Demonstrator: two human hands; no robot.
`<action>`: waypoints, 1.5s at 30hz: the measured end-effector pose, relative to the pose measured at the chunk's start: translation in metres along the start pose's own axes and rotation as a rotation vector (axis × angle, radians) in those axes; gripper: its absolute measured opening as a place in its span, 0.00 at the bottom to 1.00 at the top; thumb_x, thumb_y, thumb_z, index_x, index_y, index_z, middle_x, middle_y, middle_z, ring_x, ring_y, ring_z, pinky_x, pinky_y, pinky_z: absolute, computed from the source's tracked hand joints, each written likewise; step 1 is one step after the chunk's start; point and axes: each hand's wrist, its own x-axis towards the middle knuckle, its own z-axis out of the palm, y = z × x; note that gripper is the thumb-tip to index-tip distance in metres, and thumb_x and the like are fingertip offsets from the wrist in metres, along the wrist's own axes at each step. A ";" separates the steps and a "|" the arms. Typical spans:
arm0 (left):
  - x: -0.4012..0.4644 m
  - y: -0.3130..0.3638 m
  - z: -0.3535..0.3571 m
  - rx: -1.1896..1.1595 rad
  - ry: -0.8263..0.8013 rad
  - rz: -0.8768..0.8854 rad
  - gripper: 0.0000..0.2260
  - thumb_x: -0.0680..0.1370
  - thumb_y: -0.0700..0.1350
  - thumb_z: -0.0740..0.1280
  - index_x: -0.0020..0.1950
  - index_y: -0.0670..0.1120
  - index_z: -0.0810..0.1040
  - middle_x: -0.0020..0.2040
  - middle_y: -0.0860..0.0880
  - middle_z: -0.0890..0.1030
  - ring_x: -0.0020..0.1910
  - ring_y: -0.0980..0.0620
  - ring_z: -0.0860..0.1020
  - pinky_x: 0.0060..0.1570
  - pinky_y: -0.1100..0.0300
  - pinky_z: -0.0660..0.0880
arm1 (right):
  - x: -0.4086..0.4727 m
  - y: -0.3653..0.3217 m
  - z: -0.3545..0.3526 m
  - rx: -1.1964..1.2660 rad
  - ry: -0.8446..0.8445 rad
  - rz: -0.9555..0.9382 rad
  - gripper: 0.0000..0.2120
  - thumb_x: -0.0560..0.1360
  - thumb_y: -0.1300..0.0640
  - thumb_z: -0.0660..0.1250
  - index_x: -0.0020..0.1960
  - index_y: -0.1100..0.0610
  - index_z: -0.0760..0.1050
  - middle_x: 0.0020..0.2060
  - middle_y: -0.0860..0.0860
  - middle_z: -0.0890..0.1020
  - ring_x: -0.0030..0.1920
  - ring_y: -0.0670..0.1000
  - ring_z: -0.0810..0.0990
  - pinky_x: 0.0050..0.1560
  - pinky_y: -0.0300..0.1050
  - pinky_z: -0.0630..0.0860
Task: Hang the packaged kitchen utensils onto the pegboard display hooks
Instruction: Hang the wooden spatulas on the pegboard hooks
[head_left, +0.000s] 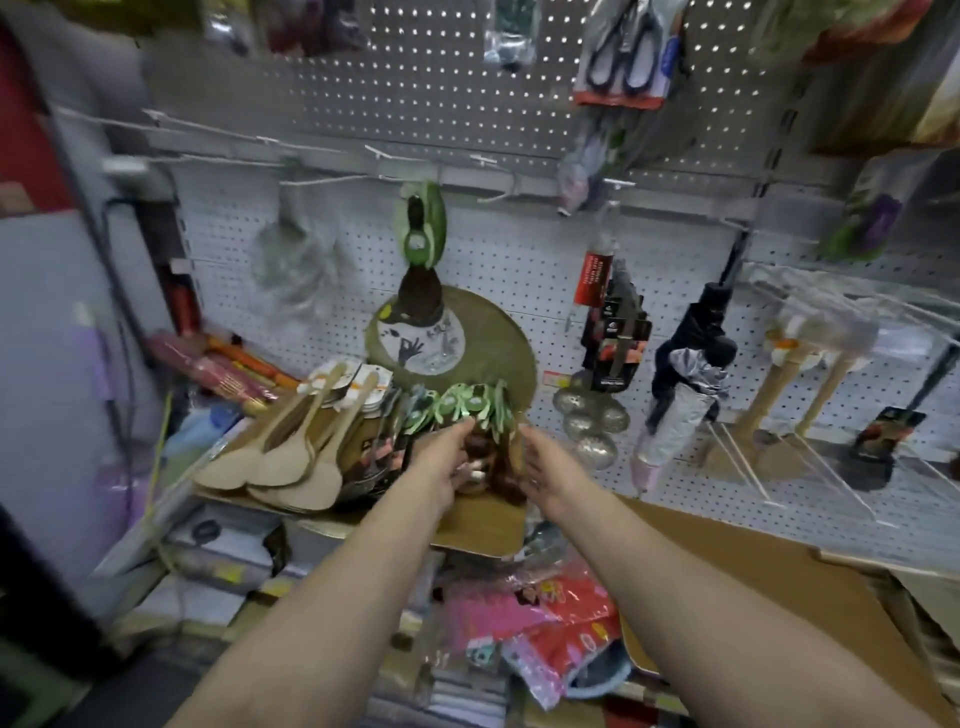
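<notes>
A bunch of dark brown utensils with green header cards lies on a cardboard sheet at the shelf's middle. My left hand reaches into the bunch from the left, its fingers on the dark handles. My right hand touches the bunch from the right with straight fingers. One utensil of the same kind hangs from a hook on the white pegboard directly above. Motion blur hides whether either hand grips a package.
Pale wooden spoons lie fanned out left of the bunch. A round board leans behind it. Empty hooks stick out along the rail. Mesh balls, a black-and-silver umbrella and wooden spatulas hang on the right. Pink bags lie below.
</notes>
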 end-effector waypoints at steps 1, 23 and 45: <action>0.013 0.007 -0.018 -0.006 0.023 0.007 0.10 0.77 0.51 0.72 0.53 0.46 0.79 0.47 0.49 0.80 0.46 0.53 0.77 0.43 0.59 0.77 | 0.013 0.002 0.020 -0.014 -0.017 0.013 0.09 0.82 0.50 0.64 0.58 0.54 0.72 0.48 0.49 0.77 0.46 0.47 0.75 0.52 0.43 0.72; 0.301 0.113 -0.250 0.221 0.099 -0.239 0.14 0.78 0.52 0.71 0.56 0.42 0.80 0.52 0.41 0.82 0.39 0.46 0.78 0.49 0.50 0.79 | 0.211 0.069 0.330 0.035 -0.093 0.304 0.18 0.83 0.48 0.62 0.66 0.59 0.76 0.61 0.55 0.81 0.63 0.54 0.78 0.69 0.50 0.72; 0.340 0.115 -0.248 0.498 0.239 -0.177 0.06 0.75 0.39 0.74 0.50 0.44 0.80 0.49 0.46 0.80 0.46 0.48 0.75 0.46 0.60 0.69 | 0.237 0.078 0.357 0.095 -0.012 0.373 0.18 0.83 0.45 0.61 0.63 0.55 0.79 0.56 0.51 0.84 0.58 0.50 0.80 0.66 0.47 0.72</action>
